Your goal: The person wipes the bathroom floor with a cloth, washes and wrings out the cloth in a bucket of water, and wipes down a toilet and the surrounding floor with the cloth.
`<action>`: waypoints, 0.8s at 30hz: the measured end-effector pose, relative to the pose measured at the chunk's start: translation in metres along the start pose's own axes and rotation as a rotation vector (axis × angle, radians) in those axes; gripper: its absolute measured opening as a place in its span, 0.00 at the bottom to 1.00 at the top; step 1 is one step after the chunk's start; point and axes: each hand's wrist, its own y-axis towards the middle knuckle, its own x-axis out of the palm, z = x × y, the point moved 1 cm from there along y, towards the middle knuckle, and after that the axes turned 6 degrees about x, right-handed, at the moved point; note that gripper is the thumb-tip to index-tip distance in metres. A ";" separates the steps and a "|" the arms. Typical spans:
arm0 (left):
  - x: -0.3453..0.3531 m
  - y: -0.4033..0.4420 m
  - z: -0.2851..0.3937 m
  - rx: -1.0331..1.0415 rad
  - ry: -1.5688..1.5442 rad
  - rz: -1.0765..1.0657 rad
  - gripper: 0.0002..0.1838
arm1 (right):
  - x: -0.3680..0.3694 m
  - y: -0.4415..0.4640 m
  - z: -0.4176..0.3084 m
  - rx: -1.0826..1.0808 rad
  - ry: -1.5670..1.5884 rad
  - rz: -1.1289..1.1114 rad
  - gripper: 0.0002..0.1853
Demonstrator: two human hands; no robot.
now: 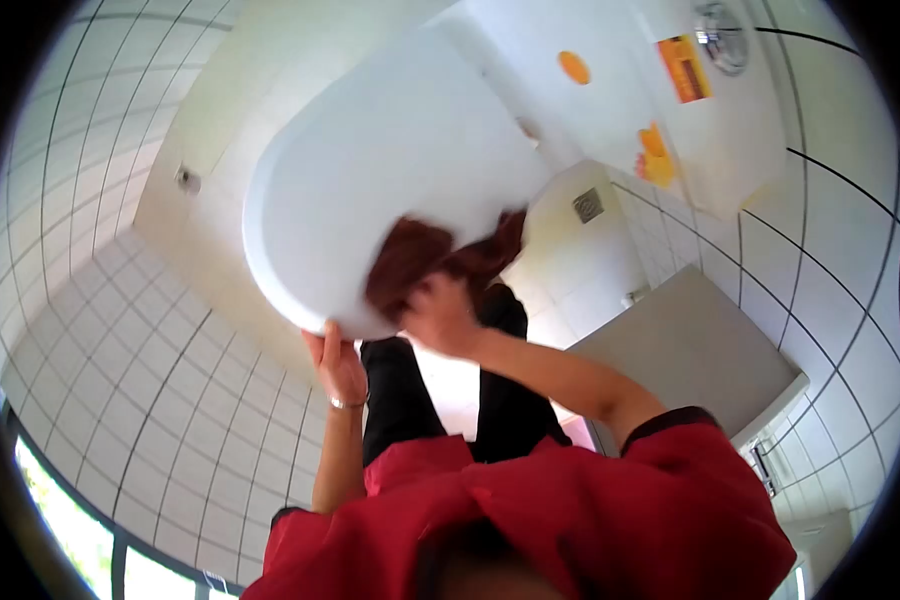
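A large white rounded lid, which looks like a toilet lid (370, 150), fills the middle of the view. My left hand (340, 368) grips its near left edge, fingertips showing on the rim. On the lid's near part lies a dark reddish-brown cloth (407, 262), bunched, with one end trailing to the right. My right hand (442, 315) is closed on the cloth and presses it against the surface. Motion blurs this hand and part of the cloth.
Behind the lid, a white tank (610, 110) carries orange stickers (574, 67) and a chrome button (722, 38). Floor drains (588, 205) lie right and left (187, 179). A grey-topped counter (690, 345) stands at right. Tiled walls (160, 400) surround the space.
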 end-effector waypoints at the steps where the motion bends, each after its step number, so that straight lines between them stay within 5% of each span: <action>1: 0.001 0.001 0.001 0.004 0.020 -0.022 0.23 | 0.001 0.003 -0.010 -0.183 0.054 -0.122 0.13; 9: 0.003 0.002 0.002 -0.021 0.091 -0.042 0.25 | -0.011 0.241 0.139 0.212 -0.359 0.211 0.17; 11: 0.008 0.002 0.006 -0.015 0.119 -0.062 0.25 | -0.033 0.234 0.182 0.536 -0.216 0.092 0.18; 14: 0.008 -0.003 0.012 0.002 0.161 -0.059 0.24 | -0.054 0.158 0.212 0.294 -0.160 0.239 0.14; 17: 0.015 -0.002 0.014 0.036 0.166 -0.091 0.24 | -0.072 0.072 0.235 0.374 -0.358 0.379 0.13; 19: 0.013 -0.002 0.014 0.028 0.127 -0.069 0.25 | -0.099 0.018 0.228 0.840 -0.114 0.171 0.15; 23: 0.010 -0.004 0.014 0.008 0.082 -0.029 0.22 | -0.185 -0.043 0.126 0.988 0.937 0.587 0.18; 24: 0.002 -0.002 0.011 0.005 0.081 -0.048 0.20 | -0.221 -0.033 0.082 0.889 0.966 0.716 0.18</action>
